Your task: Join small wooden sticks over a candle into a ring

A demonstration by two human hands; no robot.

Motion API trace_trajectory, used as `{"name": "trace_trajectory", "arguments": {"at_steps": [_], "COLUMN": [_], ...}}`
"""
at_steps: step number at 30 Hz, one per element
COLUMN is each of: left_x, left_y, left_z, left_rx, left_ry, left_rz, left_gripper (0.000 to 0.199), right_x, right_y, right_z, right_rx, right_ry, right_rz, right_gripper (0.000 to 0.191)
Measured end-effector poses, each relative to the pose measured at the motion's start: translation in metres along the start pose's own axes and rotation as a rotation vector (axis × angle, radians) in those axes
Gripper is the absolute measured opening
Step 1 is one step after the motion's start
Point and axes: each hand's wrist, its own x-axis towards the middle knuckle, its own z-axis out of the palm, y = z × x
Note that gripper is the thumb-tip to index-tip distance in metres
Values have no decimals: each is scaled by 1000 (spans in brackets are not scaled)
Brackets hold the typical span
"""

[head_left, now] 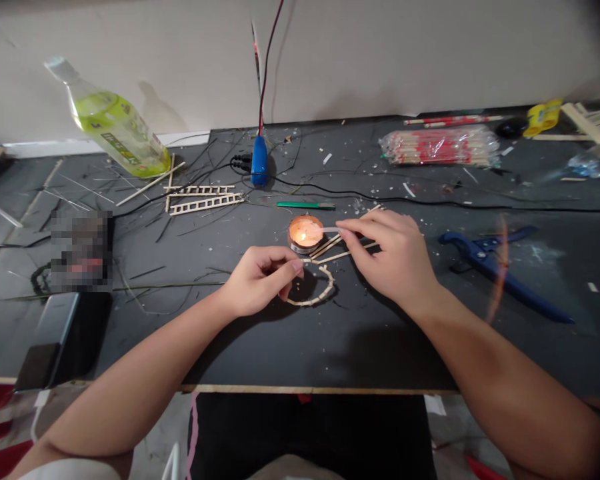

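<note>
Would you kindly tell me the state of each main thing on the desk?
Small tin: lit, flame inside
Pale stick: pinched in right hand, end at the tin
Segmented strip: curved, pinched in left hand
Bottle: capped, partly filled
Stick bundle: wrapped in clear plastic
Blue cutter: lying down, handles apart

- Ring of pale segments [326, 293]: left part hidden behind left hand [263, 280].
- Translucent stick [331, 230] in right hand [387, 253]: tip lost in glow of tin [299, 249].
- Pale sticks [337, 255]: partly covered, right hand.
- Object at left [81, 251]: pixelated, unidentifiable.
- Reddish streak [501, 257]: blurred, nature unclear.
- Wooden strips [587, 123]: cut by right edge.
- Bottle [120, 133]: small lettering unreadable.
</note>
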Motion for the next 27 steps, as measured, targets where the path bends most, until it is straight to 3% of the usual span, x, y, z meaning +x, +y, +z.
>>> {"name": "trace_trajectory", "arguments": {"at_steps": [27], "left_x": [0], "left_y": [-1], "left_z": [-1], "left_rx": [23], "left_ry": [-10], "left_rz": [17], "left_gripper": [27], "right_x": [0], "right_y": [1], "right_z": [2], "right_rx": [10], "right_ry": [-18], "right_rz": [-2], "right_gripper": [16]}}
